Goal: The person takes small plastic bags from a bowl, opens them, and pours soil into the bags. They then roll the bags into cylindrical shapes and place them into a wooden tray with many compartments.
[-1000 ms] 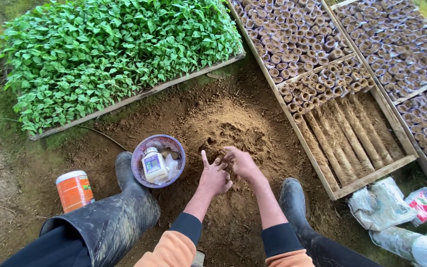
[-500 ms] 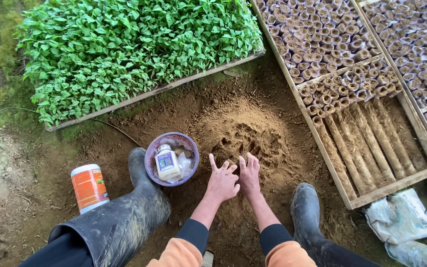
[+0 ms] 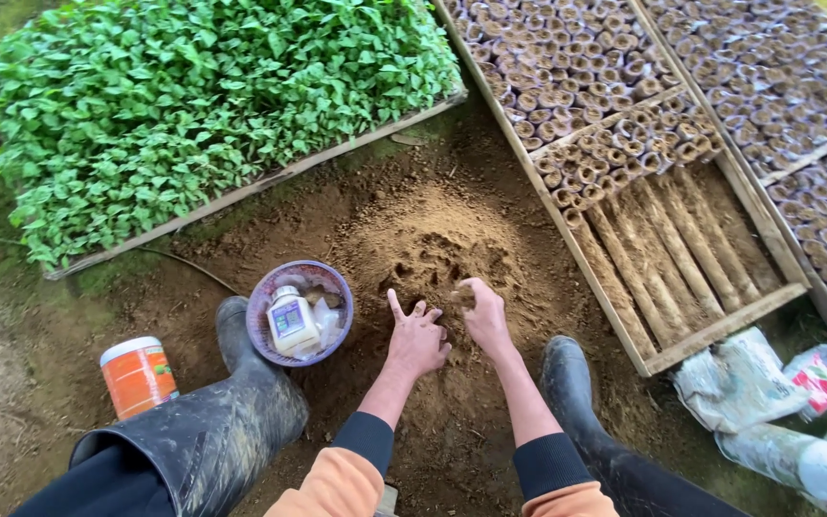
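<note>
A mound of loose brown soil (image 3: pixel 437 244) lies on the ground between my rubber boots. My left hand (image 3: pixel 414 340) rests flat on its near slope, fingers spread and thumb raised. Beside it, touching the soil, my right hand (image 3: pixel 483 316) has its fingers curled around a small clump of soil. Both hands are dusted with earth. My left boot (image 3: pixel 232 402) and right boot (image 3: pixel 576 402) frame the mound.
A purple basket (image 3: pixel 265 302) with a white bottle (image 3: pixel 290 321) sits left of the hands. An orange can (image 3: pixel 137 375) stands farther left. A seedling tray (image 3: pixel 203 96) lies behind. Wooden frames with several small soil-filled pots (image 3: pixel 586 86) stand to the right; plastic bags (image 3: pixel 748 383) lie at right.
My right hand went from lying flat beside the left to curling its fingers into the soil. The view shifted slightly left and back.
</note>
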